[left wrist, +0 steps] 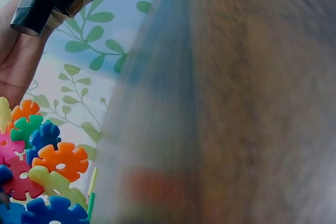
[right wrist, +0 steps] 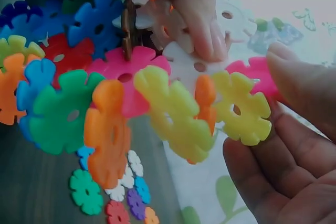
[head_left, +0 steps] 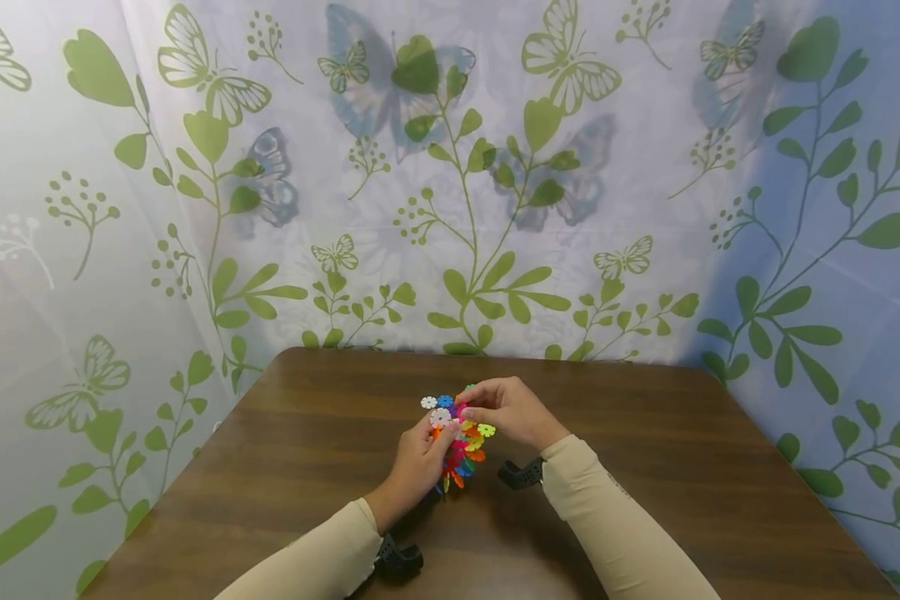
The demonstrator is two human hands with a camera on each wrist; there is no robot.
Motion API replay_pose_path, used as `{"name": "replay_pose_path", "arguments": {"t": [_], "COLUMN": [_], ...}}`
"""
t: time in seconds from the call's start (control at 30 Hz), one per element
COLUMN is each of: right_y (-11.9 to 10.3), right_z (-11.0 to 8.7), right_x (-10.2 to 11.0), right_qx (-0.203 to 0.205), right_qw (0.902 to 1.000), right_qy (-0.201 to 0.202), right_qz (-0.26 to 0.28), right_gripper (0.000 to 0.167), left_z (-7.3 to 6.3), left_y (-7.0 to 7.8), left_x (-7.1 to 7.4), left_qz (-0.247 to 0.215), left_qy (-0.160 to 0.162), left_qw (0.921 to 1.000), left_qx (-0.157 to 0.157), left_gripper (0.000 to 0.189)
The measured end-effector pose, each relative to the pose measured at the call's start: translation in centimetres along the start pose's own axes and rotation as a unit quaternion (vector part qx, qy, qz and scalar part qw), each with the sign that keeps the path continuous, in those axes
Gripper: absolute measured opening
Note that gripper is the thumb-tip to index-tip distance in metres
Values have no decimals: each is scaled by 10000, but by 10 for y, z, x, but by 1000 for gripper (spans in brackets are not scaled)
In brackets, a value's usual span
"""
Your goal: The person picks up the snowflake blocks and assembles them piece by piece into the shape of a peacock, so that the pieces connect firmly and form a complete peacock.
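My left hand (head_left: 417, 458) holds a cluster of interlocked, flower-shaped plastic discs (head_left: 465, 460) above the table. Its fingers press against a white disc (right wrist: 191, 62) in the right wrist view. From the right, my right hand (head_left: 512, 410) reaches to the cluster's upper side. Between its thumb and fingers it pinches a pink disc (right wrist: 252, 74), beside a yellow disc (right wrist: 244, 109). Orange discs (left wrist: 60, 162), blue, green and red ones fill the left wrist view's lower left corner. My left hand is out of that view.
More discs (right wrist: 126, 192) show below the cluster in the right wrist view; whether they lie loose on the brown table (head_left: 330, 417) I cannot tell. Black brackets (head_left: 521, 473) are strapped at both wrists. A patterned curtain (head_left: 435, 275) hangs behind the table.
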State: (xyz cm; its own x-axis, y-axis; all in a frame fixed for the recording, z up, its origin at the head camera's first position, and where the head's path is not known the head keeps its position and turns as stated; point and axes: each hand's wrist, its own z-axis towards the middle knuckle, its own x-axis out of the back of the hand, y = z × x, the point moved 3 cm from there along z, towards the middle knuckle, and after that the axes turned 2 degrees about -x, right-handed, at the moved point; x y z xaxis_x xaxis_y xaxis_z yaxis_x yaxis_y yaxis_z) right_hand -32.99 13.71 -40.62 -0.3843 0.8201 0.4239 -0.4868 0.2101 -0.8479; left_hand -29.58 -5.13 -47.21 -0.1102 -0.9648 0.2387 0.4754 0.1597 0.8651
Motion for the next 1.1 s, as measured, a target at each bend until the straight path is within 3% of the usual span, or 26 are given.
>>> {"name": "replay_pose_path", "arguments": {"t": [0.27, 0.7, 0.83, 0.97, 1.1], "right_y": [8, 12, 10, 7, 14], "right_z": [-3, -4, -4, -2, -2], "right_x": [-3, -8, -5, 1, 7], "right_qx": [-204, -205, -128, 92, -52], "right_qw": [9994, 9998, 9999, 9992, 9947], "right_qy": [260, 53, 66, 366, 958], "right_qz": [53, 48, -50, -121, -360], "right_gripper": [23, 19, 20, 28, 30], "left_z": [-3, -7, -3, 5, 9], "left_y": [-3, -6, -6, -6, -14], "left_x": [-1, 0, 0, 3, 9], "left_qz": [-100, -135, -392, -801, -1119], "left_qy": [62, -71, -110, 185, 632], "left_qw": [9995, 9991, 9983, 9946, 9835], "left_qx": [283, 402, 424, 628, 1272], "left_gripper": [36, 39, 36, 36, 44]}}
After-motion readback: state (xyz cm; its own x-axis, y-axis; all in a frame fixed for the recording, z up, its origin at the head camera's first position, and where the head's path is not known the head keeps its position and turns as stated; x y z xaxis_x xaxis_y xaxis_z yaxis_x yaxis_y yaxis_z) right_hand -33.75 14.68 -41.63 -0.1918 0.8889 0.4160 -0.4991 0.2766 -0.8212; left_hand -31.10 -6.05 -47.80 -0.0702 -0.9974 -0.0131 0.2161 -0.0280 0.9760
